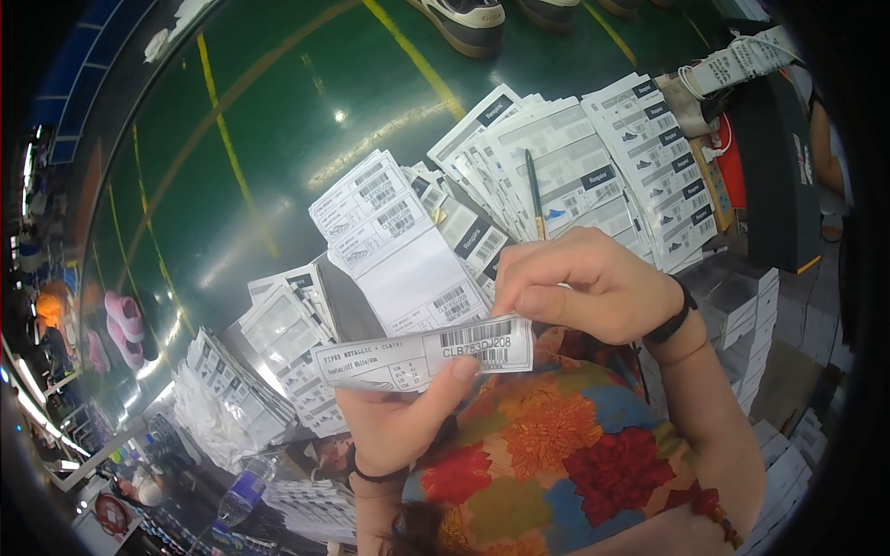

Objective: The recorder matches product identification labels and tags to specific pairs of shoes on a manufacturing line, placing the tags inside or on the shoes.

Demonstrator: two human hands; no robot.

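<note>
A narrow white barcode label [408, 350] with a printed shoe drawing is held up in front of my body. My left hand [399, 426] grips it from below, the thumb lying across its face near the barcode. My right hand [593, 287] is closed in a pinch at the label's upper right corner. Just beyond the label lies a sheet of similar labels [385, 208], with a blank stretch in its middle. A dark slim pen [533, 190] rests on printed sheets [556, 148] past my right hand.
More label sheets [654, 167] fan out on the green table [287, 139]. Stacked sheets [287, 343] lie at the left. Dark shoes [464, 23] stand at the far edge, pink shoes [123, 317] at far left. A bottle [243, 491] sits low left; a power strip [742, 60] is far right.
</note>
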